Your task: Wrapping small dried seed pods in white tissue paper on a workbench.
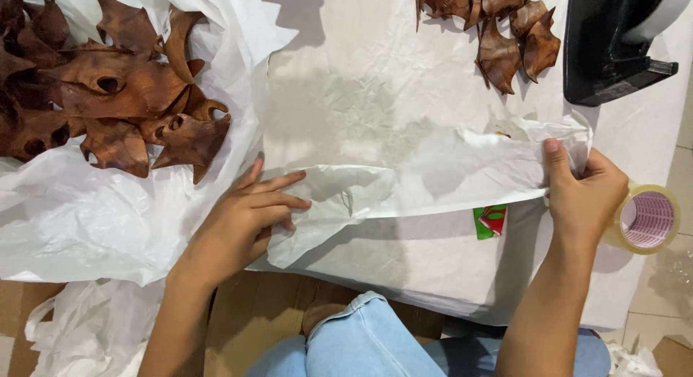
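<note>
Two hands are on the parcel (433,175), a long white paper wrap lying across the middle of the frame on the white sheet (346,74). Your left hand (245,218) lies flat, fingers spread and released, pressing the wrap's left end down; it clasps nothing. Your right hand (581,196) pinches the wrap's right end, thumb on top, a clenched grip on the paper.

To fold well, I would keep the left palm pressing so the wrap cannot slide, and pull the right end taut along its length before creasing, or the paper may bunch. A red-and-green scrap (490,222) peeks out below the wrap's lower edge, so tuck that edge evenly.

The tape roll (644,219) sits just beside your right hand at the right edge of the frame, handy. The black dispenser (613,45) stands in the upper right. Brown carved pieces lie in a pile (108,95) at upper left on plastic, and a smaller cluster (505,30) sits at the top, well apart from the wrap.
</note>
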